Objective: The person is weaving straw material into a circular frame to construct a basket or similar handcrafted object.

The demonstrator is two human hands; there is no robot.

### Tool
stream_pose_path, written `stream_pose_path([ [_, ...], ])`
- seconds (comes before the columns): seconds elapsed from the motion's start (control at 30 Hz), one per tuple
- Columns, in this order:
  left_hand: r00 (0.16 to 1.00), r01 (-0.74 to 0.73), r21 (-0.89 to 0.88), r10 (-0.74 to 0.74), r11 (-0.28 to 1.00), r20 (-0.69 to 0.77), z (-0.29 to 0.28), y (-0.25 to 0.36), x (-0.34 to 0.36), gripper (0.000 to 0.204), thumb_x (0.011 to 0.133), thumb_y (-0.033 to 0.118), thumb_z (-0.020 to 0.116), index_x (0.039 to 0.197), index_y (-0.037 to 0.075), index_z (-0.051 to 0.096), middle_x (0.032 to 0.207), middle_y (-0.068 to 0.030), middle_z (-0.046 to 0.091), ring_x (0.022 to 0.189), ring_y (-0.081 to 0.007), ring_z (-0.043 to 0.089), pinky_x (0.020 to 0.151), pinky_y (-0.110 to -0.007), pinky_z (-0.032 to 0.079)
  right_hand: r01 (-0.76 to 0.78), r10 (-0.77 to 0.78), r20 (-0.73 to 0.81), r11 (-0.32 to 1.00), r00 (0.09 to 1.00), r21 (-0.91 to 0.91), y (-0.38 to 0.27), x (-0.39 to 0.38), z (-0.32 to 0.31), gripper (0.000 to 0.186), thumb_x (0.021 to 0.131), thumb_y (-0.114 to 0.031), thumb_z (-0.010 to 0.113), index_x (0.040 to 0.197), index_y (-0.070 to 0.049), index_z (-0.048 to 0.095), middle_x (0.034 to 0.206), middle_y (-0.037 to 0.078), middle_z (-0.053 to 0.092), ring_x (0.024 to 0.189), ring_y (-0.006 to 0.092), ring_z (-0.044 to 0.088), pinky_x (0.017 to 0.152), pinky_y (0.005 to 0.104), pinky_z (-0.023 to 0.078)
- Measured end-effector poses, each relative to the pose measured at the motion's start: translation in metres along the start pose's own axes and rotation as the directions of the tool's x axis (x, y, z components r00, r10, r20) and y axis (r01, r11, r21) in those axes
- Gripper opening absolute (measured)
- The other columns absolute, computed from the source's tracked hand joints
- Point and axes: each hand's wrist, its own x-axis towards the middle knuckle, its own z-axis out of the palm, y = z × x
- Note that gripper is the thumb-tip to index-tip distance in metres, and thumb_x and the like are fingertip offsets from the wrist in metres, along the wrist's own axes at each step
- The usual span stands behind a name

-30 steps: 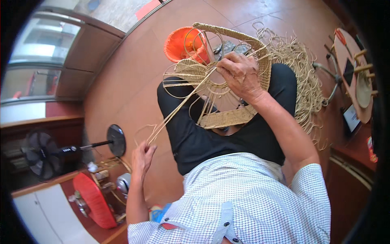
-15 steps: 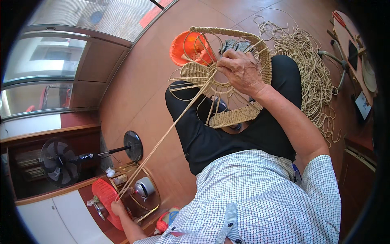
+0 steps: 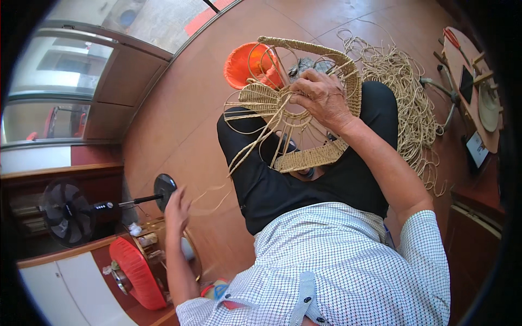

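Note:
A round wire frame (image 3: 318, 152) partly woven with tan twisted cord rests across my knees, with solid woven panels along its rim and bare wires between them. My right hand (image 3: 321, 98) is closed at the frame's middle, pinching the cord where the strands gather. From there, loose cord strands (image 3: 251, 144) run down to the left over my knee, and their thin ends trail blurred in the air. My left hand (image 3: 177, 211) is off to the lower left, fingers stretched upward, apart from the cord.
An orange-lined bin (image 3: 239, 65) stands beyond the frame. A large heap of cord (image 3: 405, 92) lies on the floor at the right, near a stool-like stand (image 3: 448, 98). At the left are a standing fan (image 3: 68, 212), a red-covered round item (image 3: 136, 271) and a glass door (image 3: 54, 70).
My left hand has let go of the cord and moved up and right. The cord, taut before, has gone slack and dropped toward my knee. My right hand stays on the frame.

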Motion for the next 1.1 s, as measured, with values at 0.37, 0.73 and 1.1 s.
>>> stream_pose_path([
  [0.37, 0.959, -0.264, -0.201, 0.235, 0.943, -0.156, 0.096, 0.232, 0.032, 0.009, 0.106, 0.015, 0.070, 0.109, 0.007, 0.074, 0.080, -0.0197, 0.069, 0.075, -0.0372, 0.073, 0.071, -0.045, 0.056, -0.009, 0.008, -0.061, 1.000, 0.998, -0.007, -0.002, 0.001, 0.008, 0.021, 0.101, -0.038, 0.076, 0.106, -0.018, 0.079, 0.107, 0.001, 0.069, 0.105, 0.0252, 0.069, 0.092, 0.0451, 0.047],
  [0.73, 0.857, 0.511, 0.571, -0.330, 0.642, -0.396, -0.079, -0.120, -0.104, 0.021, 0.101, 0.025, 0.071, 0.118, 0.014, 0.078, 0.103, -0.0216, 0.081, 0.102, -0.0457, 0.077, 0.085, -0.057, 0.058, -0.011, 0.010, -0.065, 1.000, 0.998, -0.026, -0.001, -0.003, 0.007, 0.013, 0.100, -0.033, 0.075, 0.104, -0.021, 0.079, 0.110, -0.003, 0.068, 0.105, 0.0204, 0.067, 0.091, 0.0438, 0.042],
  [1.1, 0.939, -0.323, -0.112, 0.304, 0.940, -0.161, 0.033, 0.217, 0.068, 0.040, 0.103, 0.011, 0.072, 0.142, 0.003, 0.071, 0.132, -0.0171, 0.074, 0.131, -0.0311, 0.068, 0.114, -0.040, 0.051, 0.013, -0.014, -0.114, 1.000, 0.993, -0.005, -0.004, -0.001, 0.010, 0.014, 0.100, -0.032, 0.078, 0.102, -0.019, 0.079, 0.104, -0.001, 0.068, 0.103, 0.0229, 0.068, 0.090, 0.0447, 0.043],
])
